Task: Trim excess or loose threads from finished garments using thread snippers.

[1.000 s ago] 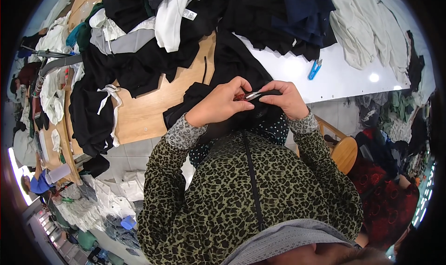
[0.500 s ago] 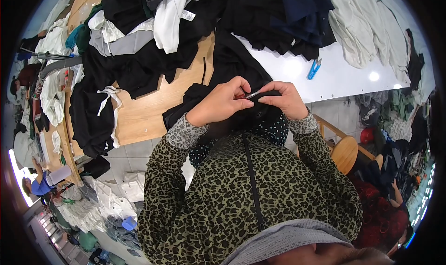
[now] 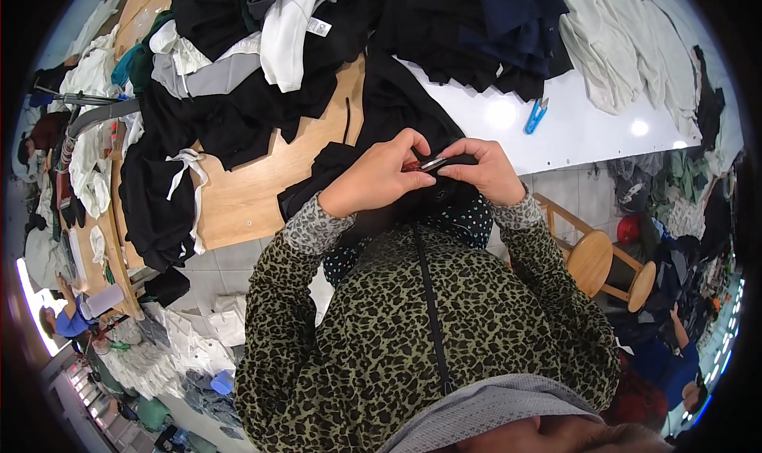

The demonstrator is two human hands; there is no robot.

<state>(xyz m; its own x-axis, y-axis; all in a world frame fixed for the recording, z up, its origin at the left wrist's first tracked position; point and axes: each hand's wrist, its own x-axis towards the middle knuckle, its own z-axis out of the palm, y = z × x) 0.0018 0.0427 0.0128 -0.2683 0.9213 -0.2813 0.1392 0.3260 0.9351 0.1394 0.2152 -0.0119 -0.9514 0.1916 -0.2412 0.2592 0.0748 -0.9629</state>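
Between the fingertips of my left hand (image 3: 382,172) is a small tool with a red part and a silvery blade (image 3: 432,164); its exact kind is too small to tell. My left fingers are closed round its red end. My right hand (image 3: 486,169) is closed at the blade's other side, pinching the edge of the black garment (image 3: 401,108). This garment hangs over the table edge onto my lap. Blue thread snips (image 3: 536,117) lie on the white tabletop, beyond my right hand.
Black garments (image 3: 230,112) and a white garment (image 3: 284,52) cover the wooden table (image 3: 238,203) at left. Dark clothes (image 3: 460,36) and pale garments (image 3: 607,44) lie on the white table (image 3: 508,147). Wooden stools (image 3: 589,262) stand at right. People are at both sides.
The silvery blade has turned slightly and shows broader between my fingers; my hands have barely moved. At the right, a person in dark red has shifted, revealing another stool and a person in blue.
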